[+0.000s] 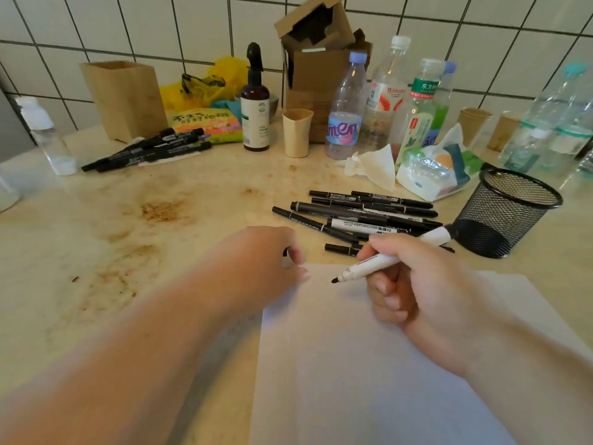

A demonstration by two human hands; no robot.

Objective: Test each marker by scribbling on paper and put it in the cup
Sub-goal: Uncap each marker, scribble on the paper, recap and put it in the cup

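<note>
Your left hand [269,261] curls at the paper's [353,364] top-left corner, fingertips blurred, so whether it pinches something is unclear. Your right hand [426,284] grips the uncapped white marker [385,261], tip just above the paper. The mesh cup [510,216] stands right.

1. You get soft, even, warm light with only faint shadows.
2. Your left hand [266,261] is motion-blurred.
3. The wall tiles [154,24] bow at the edges, and bottles at the worktop's [96,239] right edge look smeared.
</note>
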